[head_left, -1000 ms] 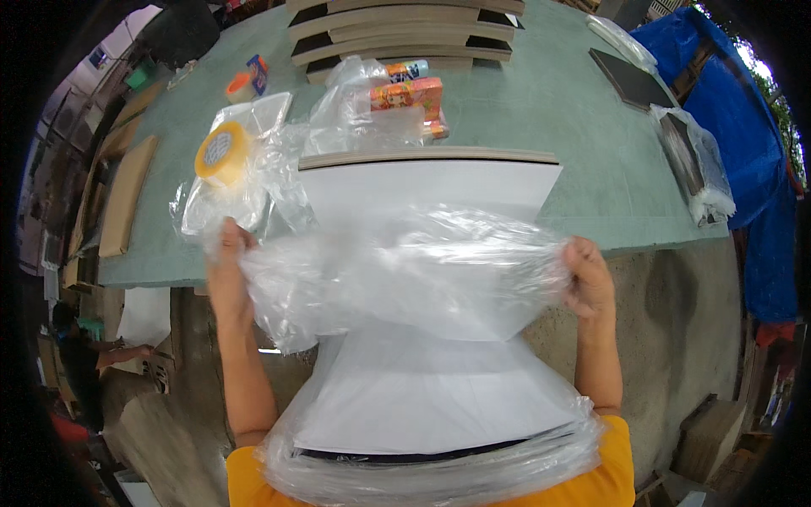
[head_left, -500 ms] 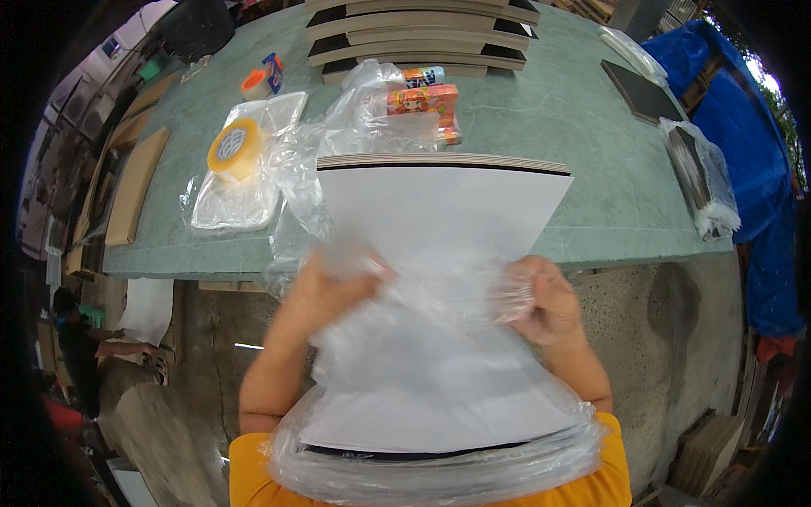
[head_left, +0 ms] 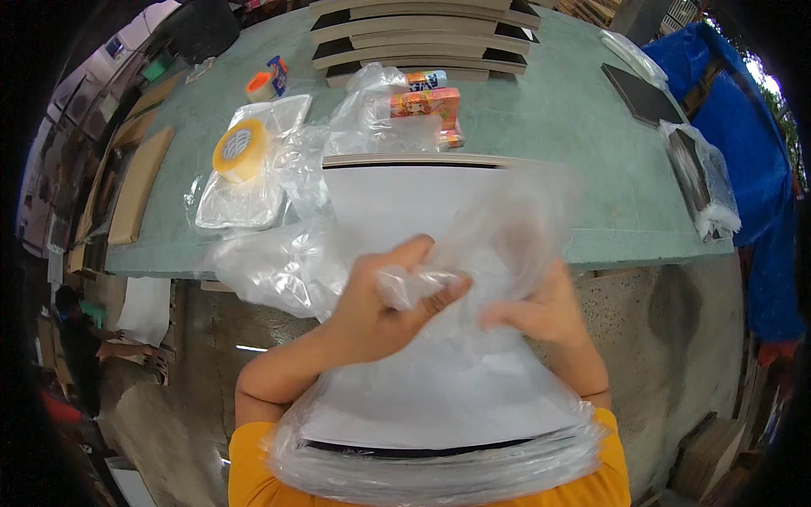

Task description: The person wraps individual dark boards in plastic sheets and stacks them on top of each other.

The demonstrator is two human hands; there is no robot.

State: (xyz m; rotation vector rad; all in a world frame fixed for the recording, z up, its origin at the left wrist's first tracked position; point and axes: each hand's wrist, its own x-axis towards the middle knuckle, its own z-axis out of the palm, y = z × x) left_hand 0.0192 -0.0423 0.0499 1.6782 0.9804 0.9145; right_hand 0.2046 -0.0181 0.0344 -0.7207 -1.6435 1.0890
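Observation:
A stack of white-topped boards point(head_left: 389, 198) with dark edges reaches from the table's near edge back toward my body. Clear plastic bag film point(head_left: 431, 389) covers its near part and bunches in folds close to me. My left hand point(head_left: 380, 296) is closed on a gathered piece of the plastic bag, above the stack's middle. Just to its right, my right hand point(head_left: 541, 304) is blurred behind raised film, its thumb pointing left; its grip on the film is unclear. Loose film point(head_left: 287, 266) spreads to the left of my left hand.
On the green table point(head_left: 557, 110), a yellow tape roll point(head_left: 239, 154) sits on folded clear bags point(head_left: 245, 203). Orange printed boxes point(head_left: 427, 106) stand behind the film. More stacked boards point(head_left: 422, 38) lie at the far side, a wrapped pack point(head_left: 701, 177) at right. Another person point(head_left: 84, 346) works at far left.
My left hand has moved right and slightly toward me, pulling a bunch of film over the stack. Near my right hand the film has risen, hiding the stack's far right corner.

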